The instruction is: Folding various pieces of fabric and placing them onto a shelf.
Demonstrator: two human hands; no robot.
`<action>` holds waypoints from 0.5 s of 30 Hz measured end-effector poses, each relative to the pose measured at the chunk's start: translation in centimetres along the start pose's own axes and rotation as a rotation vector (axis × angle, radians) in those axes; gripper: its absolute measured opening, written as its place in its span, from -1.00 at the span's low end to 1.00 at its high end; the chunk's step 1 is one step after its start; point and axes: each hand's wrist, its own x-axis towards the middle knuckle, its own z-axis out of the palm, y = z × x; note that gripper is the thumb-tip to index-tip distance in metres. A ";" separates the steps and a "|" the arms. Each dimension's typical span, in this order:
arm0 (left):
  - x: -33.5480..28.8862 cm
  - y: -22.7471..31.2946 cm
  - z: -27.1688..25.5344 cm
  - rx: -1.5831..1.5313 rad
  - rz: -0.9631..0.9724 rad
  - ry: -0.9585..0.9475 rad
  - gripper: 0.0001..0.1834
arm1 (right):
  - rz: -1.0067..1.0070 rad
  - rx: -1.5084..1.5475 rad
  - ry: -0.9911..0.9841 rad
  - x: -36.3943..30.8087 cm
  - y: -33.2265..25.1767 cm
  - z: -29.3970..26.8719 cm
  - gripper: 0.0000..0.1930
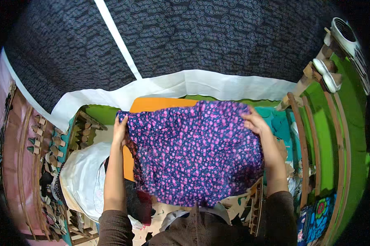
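Observation:
Spread out between my two arms hangs a piece of dark blue cloth with small pink flowers (193, 151). My left hand (120, 129) pinches its upper left corner, the thumb and fingers closed on the edge. At the upper right corner, my right hand (254, 121) grips the fabric with bent fingers. The lower edge drops toward my lap and looks slightly blurred. Behind the cloth shows part of an orange surface (160, 103), mostly covered by it.
A white sack (86, 180) stands at the left, by wooden racks of shoe-shaped pieces (49, 151). Dark patterned fabric with a white border (217, 84) hangs ahead. At right are a wooden rack (302, 156), white shoes (326, 76) and a blue floral cloth (318, 217).

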 end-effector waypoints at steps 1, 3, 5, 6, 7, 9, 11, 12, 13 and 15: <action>0.9 -0.4 0.8 -0.001 -0.056 0.014 -0.37 | 0.008 0.077 0.017 1.4 0.3 -0.2 -0.25; 2.4 -1.1 1.9 -0.019 -0.085 -0.002 -0.38 | 0.029 0.157 0.036 3.4 0.2 -0.7 -0.28; 3.5 -1.8 2.3 -0.038 -0.072 0.030 -0.50 | -0.247 0.277 0.248 4.6 -0.9 -1.3 -0.34; 4.3 -2.1 2.4 -0.033 -0.083 0.025 -0.50 | -0.239 0.279 0.258 5.7 -0.9 -1.9 -0.34; 5.1 -2.2 2.4 -0.039 -0.076 0.048 -0.55 | -0.279 0.294 0.299 6.9 -1.0 -2.4 -0.38; 6.5 -2.3 1.9 0.042 -0.048 0.052 -0.55 | -0.262 0.041 0.343 7.9 -0.8 -3.5 -0.43; 7.2 -3.0 1.9 0.305 -0.143 0.166 -0.54 | -0.192 -0.212 0.423 9.5 0.3 -2.4 -0.42; 7.1 -3.5 2.4 0.565 -0.241 0.271 -0.54 | -0.119 -0.470 0.504 10.5 1.6 -1.9 -0.41; 7.3 -6.6 6.3 1.106 -0.165 0.678 -0.44 | -0.328 -0.861 0.686 10.7 4.9 -5.2 -0.34; 2.7 -7.2 6.6 1.230 0.328 0.473 -0.39 | -0.567 -0.991 0.699 8.0 6.9 4.7 -0.42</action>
